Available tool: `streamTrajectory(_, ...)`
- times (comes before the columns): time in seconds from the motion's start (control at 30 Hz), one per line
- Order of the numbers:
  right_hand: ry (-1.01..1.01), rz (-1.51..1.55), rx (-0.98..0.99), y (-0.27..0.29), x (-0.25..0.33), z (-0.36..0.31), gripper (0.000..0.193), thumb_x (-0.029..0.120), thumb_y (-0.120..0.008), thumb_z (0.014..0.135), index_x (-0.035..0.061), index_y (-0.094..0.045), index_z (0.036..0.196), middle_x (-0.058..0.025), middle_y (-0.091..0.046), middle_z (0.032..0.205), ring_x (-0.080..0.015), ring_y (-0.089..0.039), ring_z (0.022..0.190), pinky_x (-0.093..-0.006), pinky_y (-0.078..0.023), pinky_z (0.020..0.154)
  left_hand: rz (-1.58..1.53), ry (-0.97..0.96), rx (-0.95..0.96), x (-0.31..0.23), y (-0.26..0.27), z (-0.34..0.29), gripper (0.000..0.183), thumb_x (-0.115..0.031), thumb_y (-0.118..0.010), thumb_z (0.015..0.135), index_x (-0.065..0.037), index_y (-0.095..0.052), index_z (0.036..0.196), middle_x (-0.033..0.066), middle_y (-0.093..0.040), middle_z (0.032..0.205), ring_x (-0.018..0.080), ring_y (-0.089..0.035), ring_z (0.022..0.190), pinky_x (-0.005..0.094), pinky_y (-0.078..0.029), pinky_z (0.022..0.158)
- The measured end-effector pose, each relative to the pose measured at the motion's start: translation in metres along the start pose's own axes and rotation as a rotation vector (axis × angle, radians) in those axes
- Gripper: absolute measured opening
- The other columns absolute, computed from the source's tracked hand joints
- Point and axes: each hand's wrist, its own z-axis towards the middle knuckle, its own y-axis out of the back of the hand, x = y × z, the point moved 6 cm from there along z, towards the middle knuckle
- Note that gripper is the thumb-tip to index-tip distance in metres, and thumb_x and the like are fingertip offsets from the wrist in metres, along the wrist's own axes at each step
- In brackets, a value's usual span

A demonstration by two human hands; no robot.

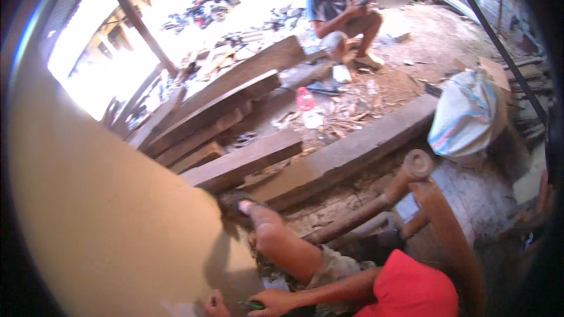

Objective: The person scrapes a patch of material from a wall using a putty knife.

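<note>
At the lower edge, my right hand [275,302] closes round a small dark-green object [252,304], whose kind I cannot make out. Its forearm runs back to a red sleeve [414,290]. To its left, beside the yellowish wall [123,217], is my left hand [216,305], partly cut off by the frame. Its fingers look curled, and what they hold, if anything, is hidden. The two hands are close but apart. My bent leg [288,246] in patterned shorts stretches out beyond them, with the foot near a timber beam.
A wooden chair [449,235] with a round-ended arm stands at right, near a white woven sack [464,114]. Thick timber beams [352,149] and stacked planks [223,108] lie ahead, by wood scraps and a red-and-clear bottle [305,100]. Another person [341,20] squats farther off, holding a phone.
</note>
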Motion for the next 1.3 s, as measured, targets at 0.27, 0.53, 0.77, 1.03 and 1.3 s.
streamTrajectory(0.27, 0.202, -0.165, 0.051, 0.028, 0.064, 0.034, 0.048, 0.048, -0.058, 0.081, 0.0014, -0.062, 0.093, -0.0180, -0.063, 0.082, -0.0336, -0.060, 0.075, -0.0419, -0.046, 0.068, -0.024, -0.139, -0.135, -0.039, 0.021, -0.010, 0.056, -0.053, -0.048, 0.087, -0.015, -0.047, 0.128, 0.0184, -0.049, 0.125, 0.0331, -0.050, 0.111, 0.0451, -0.040, 0.090)
streamTrajectory(0.53, 0.358, -0.235, 0.279, 0.003, 0.071, 0.094, 0.043, 0.043, -0.060, 0.081, 0.0018, -0.064, 0.091, -0.0145, -0.065, 0.079, -0.0284, -0.061, 0.070, -0.0381, -0.047, 0.065, -0.237, -0.260, -0.225, -0.028, 0.018, -0.022, 0.052, -0.051, -0.049, 0.087, -0.013, -0.050, 0.123, 0.0179, -0.052, 0.119, 0.0327, -0.051, 0.107, 0.0448, -0.041, 0.088)
streamTrajectory(0.77, 0.343, -0.178, 0.317, -0.011, 0.064, 0.137, 0.038, 0.039, -0.062, 0.081, 0.0021, -0.066, 0.089, -0.0114, -0.066, 0.077, -0.0239, -0.063, 0.065, -0.0348, -0.048, 0.062, -0.424, -0.321, -0.251, 0.005, 0.010, -0.025, 0.049, -0.048, -0.051, 0.087, -0.011, -0.052, 0.119, 0.0175, -0.054, 0.114, 0.0323, -0.053, 0.104, 0.0445, -0.042, 0.086)
streamTrajectory(1.03, -0.078, 0.049, 0.032, 0.019, 0.031, 0.139, 0.029, 0.030, -0.065, 0.080, 0.0016, -0.067, 0.084, -0.0099, -0.066, 0.072, -0.0216, -0.059, 0.056, -0.0341, -0.048, 0.058, -0.570, -0.321, -0.272, 0.035, 0.007, -0.027, 0.046, -0.046, -0.052, 0.087, -0.009, -0.055, 0.115, 0.0170, -0.057, 0.107, 0.0318, -0.055, 0.100, 0.0441, -0.044, 0.084)
streamTrajectory(1.3, 0.001, -0.179, -0.020, 0.013, 0.005, 0.130, 0.039, 0.040, -0.062, 0.082, 0.0012, -0.067, 0.084, -0.0165, -0.065, 0.078, -0.0314, -0.062, 0.075, -0.0431, -0.045, 0.067, -0.677, -0.259, -0.324, 0.047, 0.011, -0.033, 0.043, -0.043, -0.054, 0.087, -0.007, -0.058, 0.110, 0.0165, -0.059, 0.101, 0.0314, -0.056, 0.096, 0.0438, -0.045, 0.082)
